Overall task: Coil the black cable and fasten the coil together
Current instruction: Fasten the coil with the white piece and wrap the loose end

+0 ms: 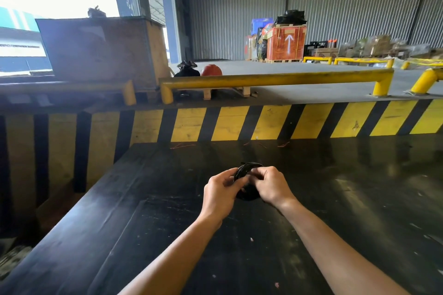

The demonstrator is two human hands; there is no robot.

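Note:
The black cable point(247, 170) is wound into a small round coil, held up between both hands just above the black table top point(359, 199). My left hand point(219, 191) grips the coil's left side with thumb and fingers. On the right side my right hand point(271, 183) pinches it, fingers curled over the loops. The coil's lower part shows below the hands; its middle is hidden by the fingers. No tie or fastener can be made out.
The table's far edge meets a yellow-and-black striped wall point(263, 124) with yellow guard rails point(275, 79) above it. A wooden crate point(100, 50) stands at the back left. Thin orange wire scraps point(182, 145) lie along the table's far edge.

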